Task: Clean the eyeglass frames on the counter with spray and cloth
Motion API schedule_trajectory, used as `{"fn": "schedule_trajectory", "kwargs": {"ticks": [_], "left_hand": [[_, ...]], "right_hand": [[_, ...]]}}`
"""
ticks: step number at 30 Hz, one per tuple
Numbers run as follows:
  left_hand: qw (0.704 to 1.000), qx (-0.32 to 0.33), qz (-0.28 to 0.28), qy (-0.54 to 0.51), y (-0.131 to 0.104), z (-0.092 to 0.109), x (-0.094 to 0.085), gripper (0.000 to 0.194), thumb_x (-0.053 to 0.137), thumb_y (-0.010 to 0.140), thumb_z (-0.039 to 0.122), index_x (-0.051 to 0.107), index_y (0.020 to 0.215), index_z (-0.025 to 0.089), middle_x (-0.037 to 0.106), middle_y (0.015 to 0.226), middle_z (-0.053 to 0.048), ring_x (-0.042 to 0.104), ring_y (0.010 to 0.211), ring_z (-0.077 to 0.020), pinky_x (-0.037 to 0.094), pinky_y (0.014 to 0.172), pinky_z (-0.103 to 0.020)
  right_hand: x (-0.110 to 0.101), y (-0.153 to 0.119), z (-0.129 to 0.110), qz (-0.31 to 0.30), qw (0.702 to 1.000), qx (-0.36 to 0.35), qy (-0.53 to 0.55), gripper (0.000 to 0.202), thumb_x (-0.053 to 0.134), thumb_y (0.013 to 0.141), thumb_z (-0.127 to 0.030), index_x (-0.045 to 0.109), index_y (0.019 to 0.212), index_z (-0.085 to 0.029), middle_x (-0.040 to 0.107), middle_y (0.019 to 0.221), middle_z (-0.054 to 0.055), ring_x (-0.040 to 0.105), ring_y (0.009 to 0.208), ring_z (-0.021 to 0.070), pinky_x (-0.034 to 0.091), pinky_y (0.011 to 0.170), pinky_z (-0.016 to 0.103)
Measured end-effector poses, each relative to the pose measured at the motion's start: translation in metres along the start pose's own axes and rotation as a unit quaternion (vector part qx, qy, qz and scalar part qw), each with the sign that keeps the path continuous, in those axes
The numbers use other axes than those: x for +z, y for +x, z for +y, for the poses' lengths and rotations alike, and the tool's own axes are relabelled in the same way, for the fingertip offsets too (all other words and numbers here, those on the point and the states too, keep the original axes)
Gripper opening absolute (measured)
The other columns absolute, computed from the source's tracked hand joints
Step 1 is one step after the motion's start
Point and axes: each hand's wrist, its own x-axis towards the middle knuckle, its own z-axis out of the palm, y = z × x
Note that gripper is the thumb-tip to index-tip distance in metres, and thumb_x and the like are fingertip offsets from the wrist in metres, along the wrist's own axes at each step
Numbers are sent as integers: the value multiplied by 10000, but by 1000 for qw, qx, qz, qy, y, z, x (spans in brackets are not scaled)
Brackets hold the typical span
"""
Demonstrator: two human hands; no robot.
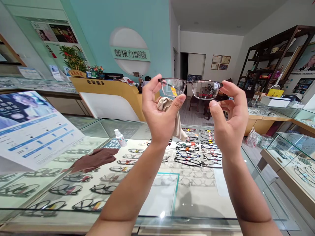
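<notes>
A pair of eyeglasses (189, 82) with a dark thin frame is held up in front of me, its clear lenses facing me. My left hand (162, 111) grips the left end of the frame and also has a beige cleaning cloth (180, 126) tucked in the palm, hanging down below the thumb. At the other end, the fingers of my right hand (228, 118) pinch the frame near the hinge, with the thumb below the lens. Both hands are raised above a glass display counter (197, 206).
On the counter lie a brown cloth (94, 160), a small white spray bottle (120, 138) and, at left, a standing printed card (36, 131). Rows of eyeglasses (188, 154) are below and beyond my hands. A yellow reception desk (108, 98) stands behind; another glass case (292, 157) is at right.
</notes>
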Motion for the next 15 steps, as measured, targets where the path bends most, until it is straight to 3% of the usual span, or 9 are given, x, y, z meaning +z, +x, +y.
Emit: {"fn": "schedule_trajectory", "kwargs": {"ticks": [15], "left_hand": [[999,3,27,38,-2,9,-3,635,832,843,615,621,1382,355,633,1355,-56,591,1348,-301,537,1107,-445]], "right_hand": [[2,1,-2,-7,998,55,44,335,521,1048,-411,607,1358,-317,666,1307,95,673,1173,267,622,881,456]]}}
